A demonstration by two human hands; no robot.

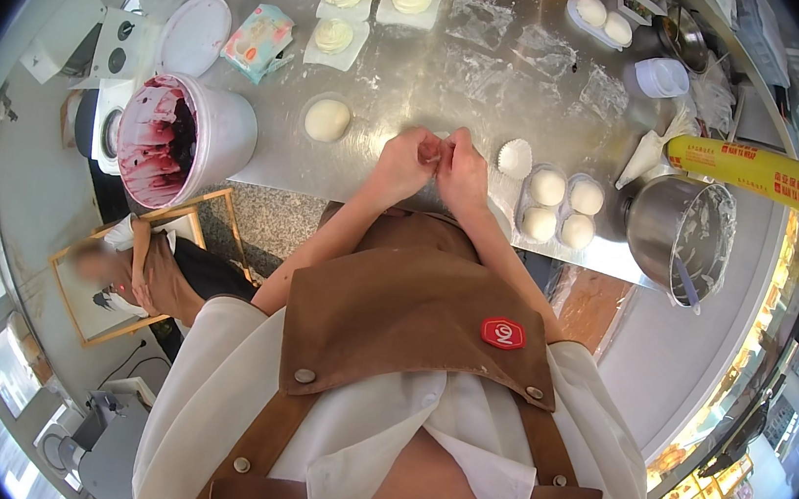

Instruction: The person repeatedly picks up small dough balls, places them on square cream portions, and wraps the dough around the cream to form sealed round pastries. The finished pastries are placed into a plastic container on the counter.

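Observation:
My left hand (411,159) and my right hand (463,170) meet over the front of the metal table, fingertips pinched together. Whatever is between the fingers is too small to make out. Just right of my right hand sits a white fluted paper cup (515,157). Beyond it, two narrow clear trays hold several round white dough balls (547,188). Left of my left hand, a single white dough ball (326,120) rests on the metal. Farther back on the left lie white square sheets (318,54), each topped with a swirl of pale cream (333,36).
A white tub (232,132) smeared with dark red filling stands left, near a wipes pack (258,41). At right are a steel mixing bowl (654,224) with a spatula, a piping bag (643,159) and a plastic cup (661,78). Another person (170,273) is at lower left.

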